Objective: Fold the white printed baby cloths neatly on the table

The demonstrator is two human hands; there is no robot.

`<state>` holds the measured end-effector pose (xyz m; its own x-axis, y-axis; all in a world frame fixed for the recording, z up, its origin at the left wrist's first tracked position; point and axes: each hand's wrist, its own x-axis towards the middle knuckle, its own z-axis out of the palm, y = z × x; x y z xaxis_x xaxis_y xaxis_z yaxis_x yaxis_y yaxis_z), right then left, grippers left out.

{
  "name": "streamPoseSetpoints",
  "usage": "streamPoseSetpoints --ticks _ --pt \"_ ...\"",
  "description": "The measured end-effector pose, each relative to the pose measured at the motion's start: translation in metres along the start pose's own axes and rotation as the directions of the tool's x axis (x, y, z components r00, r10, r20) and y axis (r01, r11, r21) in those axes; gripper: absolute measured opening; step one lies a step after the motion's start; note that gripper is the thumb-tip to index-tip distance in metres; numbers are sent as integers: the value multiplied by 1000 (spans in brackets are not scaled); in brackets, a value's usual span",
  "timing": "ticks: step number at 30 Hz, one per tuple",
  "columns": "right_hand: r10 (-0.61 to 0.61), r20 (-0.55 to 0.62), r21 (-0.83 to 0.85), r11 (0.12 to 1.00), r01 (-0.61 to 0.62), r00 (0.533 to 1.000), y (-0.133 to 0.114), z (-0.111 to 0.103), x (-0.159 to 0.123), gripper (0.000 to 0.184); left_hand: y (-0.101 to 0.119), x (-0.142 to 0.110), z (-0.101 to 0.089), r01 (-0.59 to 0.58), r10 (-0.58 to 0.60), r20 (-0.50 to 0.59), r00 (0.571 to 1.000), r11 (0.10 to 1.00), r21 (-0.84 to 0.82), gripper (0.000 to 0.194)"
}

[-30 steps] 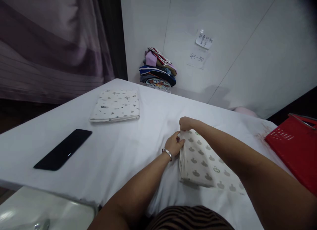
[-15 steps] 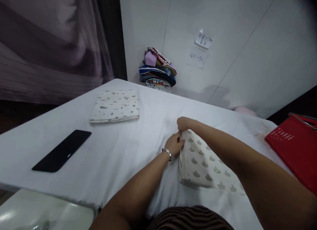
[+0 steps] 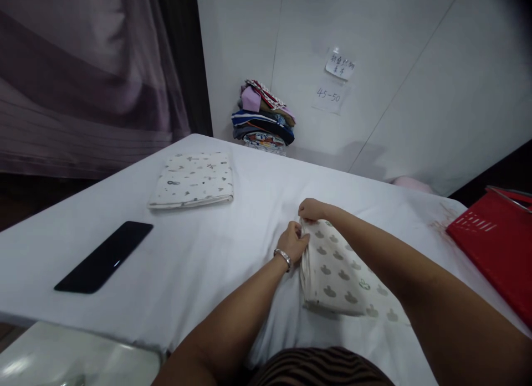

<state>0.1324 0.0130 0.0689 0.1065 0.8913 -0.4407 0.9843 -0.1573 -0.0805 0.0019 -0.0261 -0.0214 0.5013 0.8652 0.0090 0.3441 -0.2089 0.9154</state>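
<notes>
Phone (image 3: 103, 256) lies screen-up on table (image 3: 199, 264), near folded cloth (image 3: 192, 180). Clothes pile (image 3: 262, 118) against wall; red basket (image 3: 496, 247) far right.

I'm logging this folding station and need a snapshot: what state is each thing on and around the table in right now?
Patterned cloth: folded, flat on the table, gripped at its far edge.
Left hand: pinching the cloth's edge.
Right hand: pinching the far corner.
Second cloth: folded, lying untouched.
Phone: screen dark, flat.
Clothes pile: stacked by the wall.
Red basket: at the table's right edge; contents not visible.
</notes>
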Motion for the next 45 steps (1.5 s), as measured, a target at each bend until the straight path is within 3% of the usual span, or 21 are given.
streamPoseSetpoints --ticks 4,10,13,17,19,25,29,32,34,38,42,45 --pt "64 -92 184 982 -46 994 12 12 -26 34 0 0 0 -8 8 1 1000 1000 -5 23" --pt "129 -268 284 958 -49 955 12 50 -56 33 -2 3 4 -11 11 -23 1000 1000 24 20" --pt "76 -436 318 945 74 897 5 71 -72 35 -2 4 4 -5 5 -35 999 1000 11 20" --pt "-90 -604 318 884 343 792 -4 97 -104 41 -3 5 3 7 -8 -50 999 1000 -21 21" --pt "-140 -610 292 875 386 780 -11 112 -123 46 -5 6 3 7 -10 -55 998 998 -61 20" --pt "-192 -576 84 953 291 795 -41 154 -166 46 -11 10 6 10 -19 -53 998 986 -167 20" --pt "-369 -487 -6 908 419 792 -48 159 -182 49 -12 11 5 40 -47 -29 998 976 -213 21" --pt "-491 -467 -11 835 550 736 -42 155 -193 48 -11 9 4 72 -73 5 997 963 -260 21" --pt "-461 -522 -10 845 535 718 -35 154 -198 46 -10 8 3 87 -89 9 996 954 -287 19" --pt "-238 -591 9 953 301 771 -22 166 -198 50 -10 7 4 76 -70 31 997 953 -293 17" --pt "-243 -583 -46 962 268 775 -16 181 -192 53 -5 4 -1 75 -69 31 997 974 -214 16" --pt "-241 -605 -54 963 262 759 -16 184 -192 52 3 -7 -11 32 -33 -42 999 999 -30 22"
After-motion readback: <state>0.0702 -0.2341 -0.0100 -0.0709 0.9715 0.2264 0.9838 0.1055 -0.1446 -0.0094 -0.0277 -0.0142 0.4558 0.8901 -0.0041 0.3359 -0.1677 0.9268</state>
